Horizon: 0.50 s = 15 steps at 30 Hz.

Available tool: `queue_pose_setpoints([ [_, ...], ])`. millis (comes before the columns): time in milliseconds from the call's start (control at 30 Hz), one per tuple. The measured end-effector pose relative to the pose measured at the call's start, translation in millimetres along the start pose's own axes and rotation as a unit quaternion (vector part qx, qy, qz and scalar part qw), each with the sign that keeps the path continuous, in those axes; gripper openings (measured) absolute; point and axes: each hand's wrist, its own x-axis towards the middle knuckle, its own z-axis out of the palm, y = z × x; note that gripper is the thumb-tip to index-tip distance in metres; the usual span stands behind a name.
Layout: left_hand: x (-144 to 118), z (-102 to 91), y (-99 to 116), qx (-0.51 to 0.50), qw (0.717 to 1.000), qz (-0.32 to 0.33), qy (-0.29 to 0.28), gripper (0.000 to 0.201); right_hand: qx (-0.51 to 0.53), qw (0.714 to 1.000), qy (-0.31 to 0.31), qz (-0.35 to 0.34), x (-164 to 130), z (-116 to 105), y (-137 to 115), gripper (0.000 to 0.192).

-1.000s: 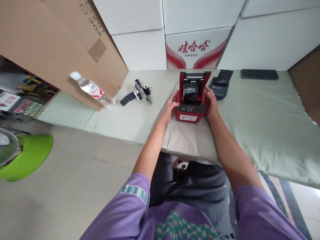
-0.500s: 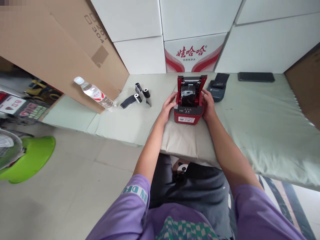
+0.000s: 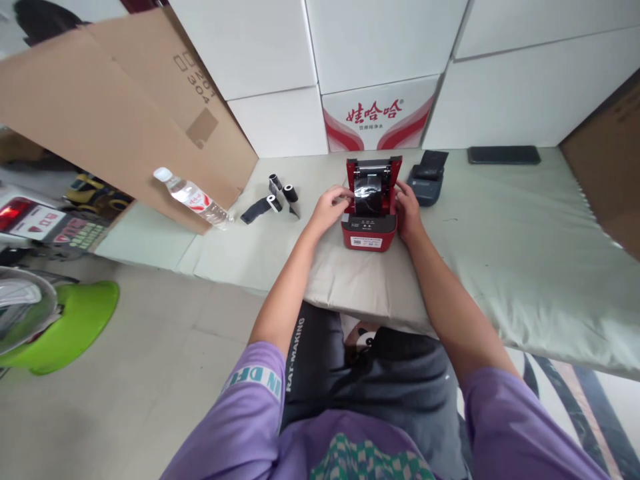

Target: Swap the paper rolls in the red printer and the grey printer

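Observation:
A red-and-black label printer (image 3: 369, 237) stands on the covered surface in front of me, its lid raised, with shiny black ribbon (image 3: 369, 195) inside. My left hand (image 3: 330, 208) has its bent fingers at the printer's left edge, beside the ribbon. At the right side, my right hand (image 3: 409, 212) curls round the body with its fingertips at the rim. The inner parts under the fingers are partly hidden. Just behind my right hand lies a small dark device (image 3: 425, 189) with a black flap-like piece (image 3: 433, 164) sticking up.
Several small black ribbon rolls (image 3: 290, 193) lie to the left, one with a loose strip. A water bottle (image 3: 193, 198) leans against a large cardboard sheet (image 3: 150, 87). White boxes (image 3: 380, 113) form a wall behind. A dark phone-like slab (image 3: 504, 155) lies at the back right.
My left hand has shifted from the printer's outer side up to its left rim, fingers more bent. My right fingers have also moved to the rim. The view has tilted slightly.

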Motion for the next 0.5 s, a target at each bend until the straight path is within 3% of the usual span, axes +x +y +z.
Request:
queue_pose_setpoints([
  [100,3,-0.2,1,0.038,0.999,0.003,-0.015,0.025,0.010,1.000,-0.006,-0.005,2,-1,3,0.073],
  [200,16,-5.0,11,0.138,0.986,0.025,-0.087,0.022,-0.002,1.000,-0.016,-0.017,4,-3,7,0.074],
  [367,46,-7.0,47,0.370,0.897,0.087,-0.225,0.027,-0.012,0.999,-0.017,-0.027,4,-5,8,0.073],
  [500,59,2.7,64,0.434,0.846,0.117,-0.288,0.034,-0.008,1.000,-0.005,-0.017,3,-4,5,0.071],
])
